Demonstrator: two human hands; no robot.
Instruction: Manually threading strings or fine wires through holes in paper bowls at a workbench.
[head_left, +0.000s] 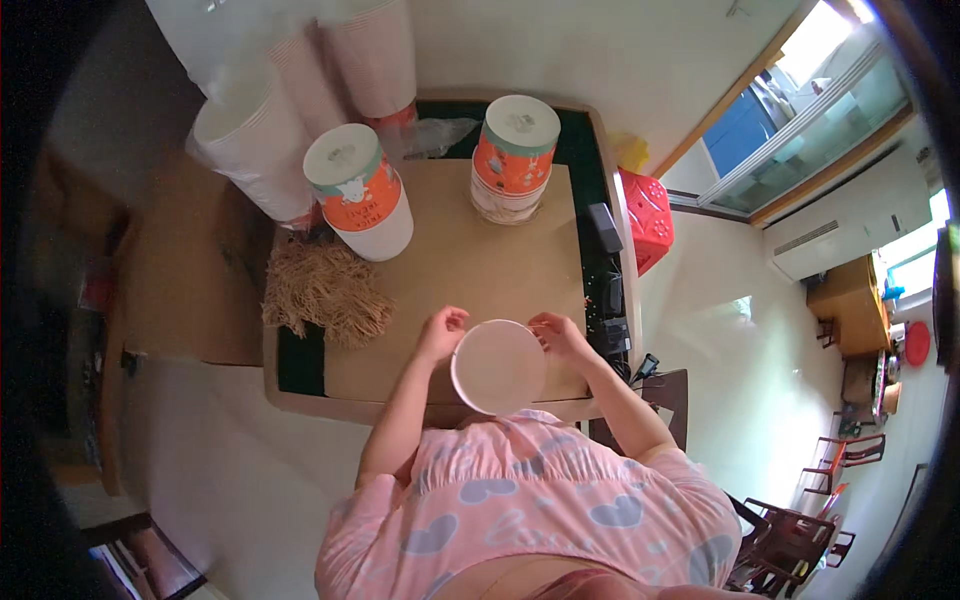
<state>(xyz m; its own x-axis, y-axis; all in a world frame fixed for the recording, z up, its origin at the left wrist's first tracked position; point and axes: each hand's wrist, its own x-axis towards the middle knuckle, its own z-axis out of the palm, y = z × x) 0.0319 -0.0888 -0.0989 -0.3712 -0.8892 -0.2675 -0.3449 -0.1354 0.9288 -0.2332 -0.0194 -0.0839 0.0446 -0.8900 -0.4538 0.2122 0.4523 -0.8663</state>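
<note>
A white paper bucket [498, 368] stands at the near edge of the table, its round mouth facing up toward me. My left hand [442, 334] is at the left of its rim, with fingers curled and closed; any small thing in them is hidden. On the right side, my right hand [562, 336] pinches close against the rim. Something thin and reddish shows at those fingertips, too small to name. A heap of brown twisted cords [325, 290] lies to the left on the cardboard sheet [460, 270].
Upside-down stacks of orange, green and white buckets stand at the far left [362, 195] and far right [515, 160]. Tall bagged stacks of white buckets [250, 140] rise behind. Small black boxes [606, 228] line the table's right edge, beside a red plastic stool [646, 220].
</note>
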